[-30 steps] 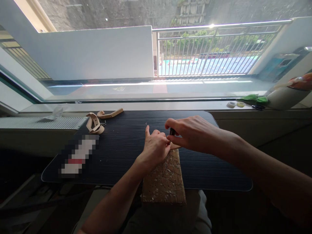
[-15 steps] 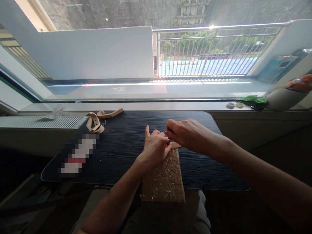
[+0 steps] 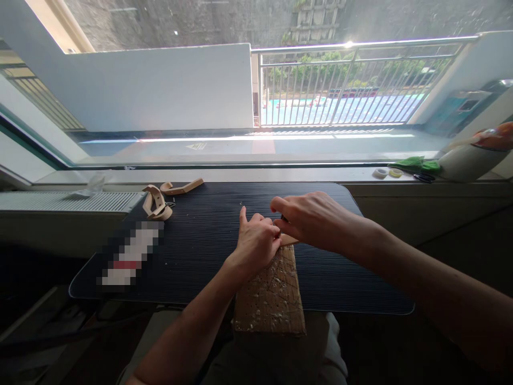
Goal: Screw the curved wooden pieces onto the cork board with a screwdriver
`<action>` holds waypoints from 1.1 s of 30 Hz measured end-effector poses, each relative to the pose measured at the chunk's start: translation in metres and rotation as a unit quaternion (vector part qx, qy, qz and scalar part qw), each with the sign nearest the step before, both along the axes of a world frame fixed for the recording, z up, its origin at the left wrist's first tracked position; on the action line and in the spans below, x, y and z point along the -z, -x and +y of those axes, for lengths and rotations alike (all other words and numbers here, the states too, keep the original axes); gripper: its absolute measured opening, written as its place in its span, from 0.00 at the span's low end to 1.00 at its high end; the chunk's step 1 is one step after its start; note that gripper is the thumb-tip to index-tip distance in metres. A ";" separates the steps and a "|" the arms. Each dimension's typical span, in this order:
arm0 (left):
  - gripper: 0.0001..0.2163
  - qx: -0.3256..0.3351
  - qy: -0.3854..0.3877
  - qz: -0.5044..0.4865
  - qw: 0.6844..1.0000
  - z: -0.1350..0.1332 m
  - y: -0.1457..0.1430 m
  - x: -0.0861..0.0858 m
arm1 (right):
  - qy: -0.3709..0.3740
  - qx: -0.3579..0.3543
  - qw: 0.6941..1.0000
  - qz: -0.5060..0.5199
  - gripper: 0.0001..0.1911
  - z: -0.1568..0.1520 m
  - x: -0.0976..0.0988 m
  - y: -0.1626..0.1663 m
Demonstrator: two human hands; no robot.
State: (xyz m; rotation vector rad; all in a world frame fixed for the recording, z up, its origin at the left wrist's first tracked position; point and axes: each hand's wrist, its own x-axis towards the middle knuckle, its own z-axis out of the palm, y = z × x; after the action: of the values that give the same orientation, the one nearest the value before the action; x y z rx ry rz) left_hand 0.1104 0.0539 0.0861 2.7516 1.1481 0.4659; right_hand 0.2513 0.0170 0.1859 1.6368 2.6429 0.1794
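Observation:
A tan strip (image 3: 287,240), perhaps wood or leather, lies across the far end of a brown, pitted board (image 3: 270,297). My left hand (image 3: 257,238) is closed over the strip's left part, its thumb or little finger stretched outward. Close against it on the right, my right hand (image 3: 306,215) is closed with bent fingers around a small dark tool, mostly hidden by the fingers. The tool's kind cannot be made out. Both hands meet just above the strip.
Curved tan pieces (image 3: 157,203) and a bent tan strip (image 3: 183,187) lie at the back left of the black table (image 3: 200,251). A blurred-out item (image 3: 131,254) is nearer. Tape rolls (image 3: 388,173) and a green cloth (image 3: 417,164) rest on the sill.
My right hand has shifted slightly up and its fingers have turned a little at the dark tool. My left hand stays in nearly the same place.

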 end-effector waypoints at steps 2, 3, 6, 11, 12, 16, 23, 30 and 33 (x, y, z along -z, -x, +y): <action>0.10 -0.002 0.001 0.002 1.000 0.000 0.000 0.000 | 0.008 -0.012 1.000 0.016 0.09 -0.001 -0.001 -0.001; 0.09 -0.005 0.001 0.003 1.000 0.000 0.000 -0.001 | 0.012 -0.020 0.999 0.024 0.08 -0.001 -0.001 -0.001; 0.09 -0.009 0.003 0.008 1.000 -0.001 -0.001 -0.003 | 0.017 -0.033 0.999 0.028 0.05 -0.001 0.003 -0.001; 0.10 0.000 0.008 0.014 1.000 -0.002 0.000 -0.005 | 0.002 0.024 1.000 -0.005 0.11 -0.002 0.005 0.002; 0.10 0.000 0.009 0.014 1.000 -0.002 0.000 -0.005 | 0.002 0.022 1.000 -0.007 0.11 -0.002 0.003 0.001; 0.10 0.000 0.008 0.008 1.000 -0.001 0.000 -0.003 | 0.015 -0.016 1.000 0.013 0.06 -0.004 -0.002 -0.003; 0.10 0.001 -0.001 0.010 1.000 -0.001 0.000 -0.001 | -0.005 0.010 1.000 0.003 0.11 -0.005 0.001 -0.001; 0.08 -0.004 0.008 0.005 1.000 -0.001 0.000 -0.002 | 0.006 -0.019 1.000 0.024 0.06 -0.002 0.002 0.002; 0.09 0.003 0.008 0.004 1.000 -0.002 0.000 -0.002 | -0.002 0.027 1.000 0.002 0.10 -0.001 0.005 0.004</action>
State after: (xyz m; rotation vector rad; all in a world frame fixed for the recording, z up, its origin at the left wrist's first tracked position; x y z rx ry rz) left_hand 0.1102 0.0524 0.0885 2.7451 1.1398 0.4445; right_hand 0.2471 0.0158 0.1807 1.7107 2.5990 0.1793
